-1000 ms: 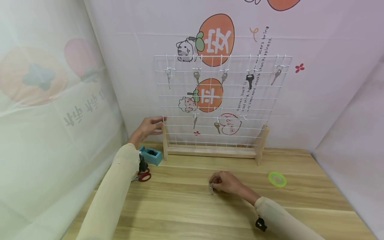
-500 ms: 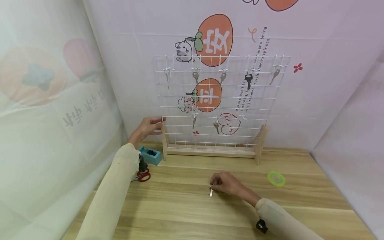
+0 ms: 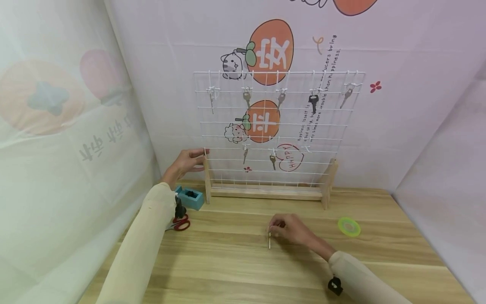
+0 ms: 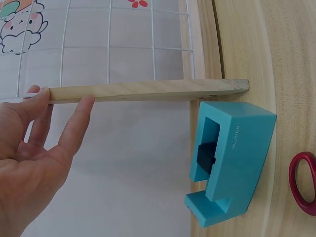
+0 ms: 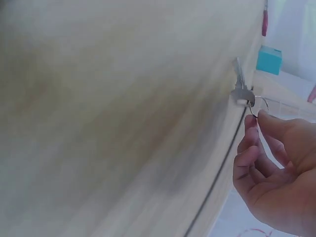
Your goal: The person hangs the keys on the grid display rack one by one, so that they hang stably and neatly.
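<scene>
My right hand [image 3: 291, 230] is held over the table and pinches the ring of a silver key [image 3: 269, 240] between thumb and fingertips. In the right wrist view the key [image 5: 240, 84] dangles from its thin metal ring [image 5: 266, 103]. At the rack's left side, my left hand [image 3: 187, 162] grips the edge of the white wire grid rack [image 3: 265, 136] where it meets the wooden post. One finger of the left hand [image 4: 44, 143] lies against that post [image 4: 148, 90]. Several keys hang on hooks in two rows on the grid, among them a black-headed key [image 3: 313, 101].
A teal tape dispenser [image 3: 191, 198] stands beside the rack's left foot, with red-handled scissors [image 3: 181, 222] in front of it. A yellow-green ring-shaped disc [image 3: 349, 227] lies on the right of the wooden table [image 3: 228, 270]. Printed cloth walls enclose the back and sides.
My right hand has shifted slightly to the right and up, and the key it holds has swung to hang edge-on. The left hand stays at the rack.
</scene>
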Demonstrator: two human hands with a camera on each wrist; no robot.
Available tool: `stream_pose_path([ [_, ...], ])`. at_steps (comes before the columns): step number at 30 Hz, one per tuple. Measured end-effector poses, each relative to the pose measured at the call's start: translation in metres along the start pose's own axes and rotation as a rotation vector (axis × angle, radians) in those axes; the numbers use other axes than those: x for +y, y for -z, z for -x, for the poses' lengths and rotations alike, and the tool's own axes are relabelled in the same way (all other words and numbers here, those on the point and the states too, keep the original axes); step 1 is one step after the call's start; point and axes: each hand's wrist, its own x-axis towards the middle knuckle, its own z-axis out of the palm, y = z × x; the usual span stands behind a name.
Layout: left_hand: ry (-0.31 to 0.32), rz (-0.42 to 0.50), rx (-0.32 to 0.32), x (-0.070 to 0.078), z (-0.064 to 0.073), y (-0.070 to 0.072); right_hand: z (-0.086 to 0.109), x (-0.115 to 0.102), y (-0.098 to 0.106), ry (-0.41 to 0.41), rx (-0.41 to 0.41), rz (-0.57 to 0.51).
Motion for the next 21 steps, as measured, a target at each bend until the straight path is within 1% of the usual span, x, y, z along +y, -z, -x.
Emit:
stream_pose_path([
  [5,-0.001,-0.001,-0.005,0.001,0.002,-0.001,-0.004,0.001,0.016,0.025,0.075,0.051],
  [11,-0.009,0.001,-0.010,0.001,0.003,-0.001,-0.012,-0.005,0.046,-0.008,0.133,0.075],
  [13,-0.007,0.004,-0.009,0.001,0.003,-0.001,-0.014,-0.008,0.057,-0.007,0.159,0.090],
  [16,-0.001,0.007,-0.009,0.002,0.003,-0.001,-0.017,-0.010,0.074,0.012,0.209,0.112],
  [21,-0.004,-0.016,-0.006,0.002,0.004,0.001,-0.024,-0.013,0.100,0.050,0.287,0.117],
])
